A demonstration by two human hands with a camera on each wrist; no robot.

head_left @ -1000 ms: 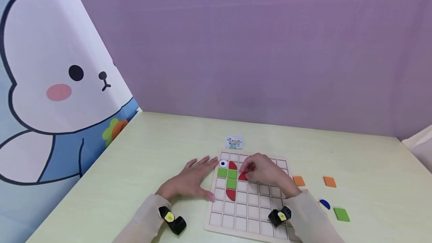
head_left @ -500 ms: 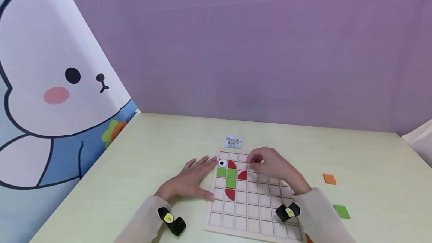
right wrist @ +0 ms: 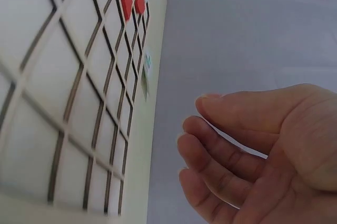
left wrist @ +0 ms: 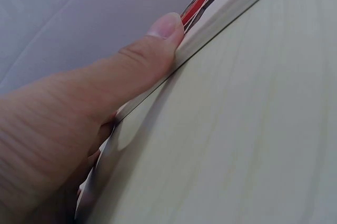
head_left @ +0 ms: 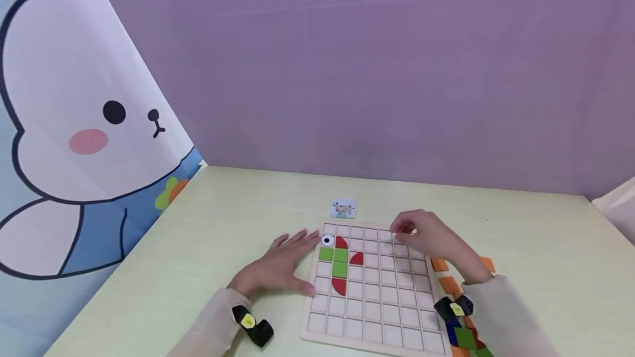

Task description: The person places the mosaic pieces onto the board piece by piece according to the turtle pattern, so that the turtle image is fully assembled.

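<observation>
A wooden grid board (head_left: 354, 307) lies on the table. Set in its upper left cells are a round eye tile (head_left: 327, 240), three green squares including one (head_left: 339, 270) in the second column, and three red quarter-circle tiles, one of them (head_left: 356, 258) in the third column. My left hand (head_left: 278, 266) lies with fingers spread along the board's left edge; in the left wrist view its thumb (left wrist: 158, 39) touches that edge. Over the board's upper right corner hovers my right hand (head_left: 426, 231). The right wrist view shows its fingers (right wrist: 216, 161) loosely bent with nothing between them.
A small picture card (head_left: 343, 208) lies just behind the board. Right of the board are loose tiles: orange ones (head_left: 449, 285), a blue one (head_left: 452, 333) and a green one (head_left: 465, 338), partly covered by the right forearm. A purple backdrop (head_left: 377, 70) stands behind the table.
My right hand has let go of the red quarter-circle tile in the third column and moved right, to the board's far right corner. My left hand has stayed in place.
</observation>
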